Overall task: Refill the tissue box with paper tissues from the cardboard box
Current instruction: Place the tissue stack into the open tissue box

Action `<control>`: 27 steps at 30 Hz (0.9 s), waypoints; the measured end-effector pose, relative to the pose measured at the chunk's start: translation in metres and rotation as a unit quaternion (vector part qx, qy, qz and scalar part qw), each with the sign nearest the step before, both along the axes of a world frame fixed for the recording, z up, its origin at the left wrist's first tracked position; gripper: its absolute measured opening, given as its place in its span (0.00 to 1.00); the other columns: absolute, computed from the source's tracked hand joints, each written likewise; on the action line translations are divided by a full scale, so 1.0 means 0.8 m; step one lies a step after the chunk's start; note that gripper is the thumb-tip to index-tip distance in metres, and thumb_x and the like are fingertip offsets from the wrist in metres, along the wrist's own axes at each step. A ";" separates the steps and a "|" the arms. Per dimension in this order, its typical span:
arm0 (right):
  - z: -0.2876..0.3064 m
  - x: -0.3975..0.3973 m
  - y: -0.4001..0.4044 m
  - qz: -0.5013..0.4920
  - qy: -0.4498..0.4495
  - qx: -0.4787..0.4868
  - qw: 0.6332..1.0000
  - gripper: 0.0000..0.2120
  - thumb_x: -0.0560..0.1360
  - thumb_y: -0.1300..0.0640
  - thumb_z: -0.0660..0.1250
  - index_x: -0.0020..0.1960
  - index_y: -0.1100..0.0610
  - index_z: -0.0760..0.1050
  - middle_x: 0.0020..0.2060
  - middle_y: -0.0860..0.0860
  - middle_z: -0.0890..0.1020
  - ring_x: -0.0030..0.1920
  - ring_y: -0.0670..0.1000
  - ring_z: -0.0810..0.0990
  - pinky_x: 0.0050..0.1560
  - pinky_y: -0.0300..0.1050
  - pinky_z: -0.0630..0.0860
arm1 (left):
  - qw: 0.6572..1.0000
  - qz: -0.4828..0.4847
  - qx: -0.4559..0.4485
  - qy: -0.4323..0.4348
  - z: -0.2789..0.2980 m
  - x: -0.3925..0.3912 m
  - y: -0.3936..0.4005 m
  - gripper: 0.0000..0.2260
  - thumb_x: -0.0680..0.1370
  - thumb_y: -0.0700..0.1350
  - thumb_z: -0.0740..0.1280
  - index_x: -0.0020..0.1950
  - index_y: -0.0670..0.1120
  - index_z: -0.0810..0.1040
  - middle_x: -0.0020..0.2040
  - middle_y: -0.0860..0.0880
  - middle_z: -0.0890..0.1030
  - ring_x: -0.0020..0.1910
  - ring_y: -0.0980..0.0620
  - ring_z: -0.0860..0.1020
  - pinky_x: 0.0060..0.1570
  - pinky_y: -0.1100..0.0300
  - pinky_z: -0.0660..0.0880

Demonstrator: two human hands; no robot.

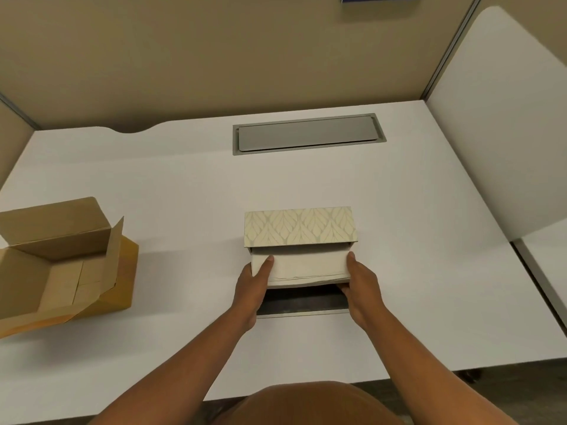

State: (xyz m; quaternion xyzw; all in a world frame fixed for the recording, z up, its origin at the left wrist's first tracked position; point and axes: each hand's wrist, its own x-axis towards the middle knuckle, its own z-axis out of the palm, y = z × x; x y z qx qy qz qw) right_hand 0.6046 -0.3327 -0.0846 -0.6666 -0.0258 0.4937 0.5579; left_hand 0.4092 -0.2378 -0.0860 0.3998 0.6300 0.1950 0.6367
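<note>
Tissue box (300, 226): stood on the white desk (184, 191), its leaf-patterned side up and its near side open toward the person.
Tissue stack (306, 266): a pale folded wad of paper tissues, half out of the tissue box's open near side, its far edge under the patterned panel.
Left hand (252, 286): clamped on the stack's left end just in front of the tissue box, thumb lying on top, fingers hidden beneath.
Right hand (360, 283): gripped the stack's right end, thumb on top, fingers curled under.
Hands together or apart: apart, one at each end of the stack.
Dark panel (302, 303): lay flat on the desk right in front of the tissue box, under the stack and between the wrists.
Cardboard box (58, 265): well to the left of the tissue box, flaps open, pale tissue packs visible inside.
Grey hatch (308, 134): set into the desk beyond the tissue box, closed.
</note>
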 end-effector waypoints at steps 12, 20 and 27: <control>0.007 -0.005 0.020 0.123 -0.155 -0.146 0.969 0.33 0.80 0.36 0.48 0.76 0.56 0.61 0.72 0.55 0.69 0.68 0.56 0.69 0.69 0.54 0.68 | 0.993 -0.029 0.046 0.100 -0.011 0.002 0.004 0.25 0.81 0.61 0.59 0.72 0.46 0.67 0.61 0.49 0.73 0.55 0.50 0.71 0.51 0.55 0.70; -0.002 -0.007 0.001 0.139 -0.189 -0.157 0.959 0.29 0.81 0.38 0.50 0.75 0.54 0.62 0.72 0.54 0.68 0.69 0.56 0.69 0.68 0.55 0.68 | 0.992 -0.038 0.062 0.102 -0.012 0.003 0.006 0.25 0.78 0.66 0.59 0.66 0.49 0.69 0.58 0.51 0.74 0.52 0.53 0.74 0.53 0.54 0.71; 0.001 -0.014 -0.001 0.203 -0.250 -0.161 0.933 0.27 0.81 0.39 0.51 0.73 0.53 0.63 0.69 0.57 0.68 0.68 0.58 0.67 0.70 0.60 0.66 | 0.985 -0.022 0.078 0.154 -0.009 0.010 0.010 0.29 0.80 0.62 0.58 0.72 0.44 0.66 0.69 0.43 0.71 0.65 0.43 0.72 0.65 0.45 0.73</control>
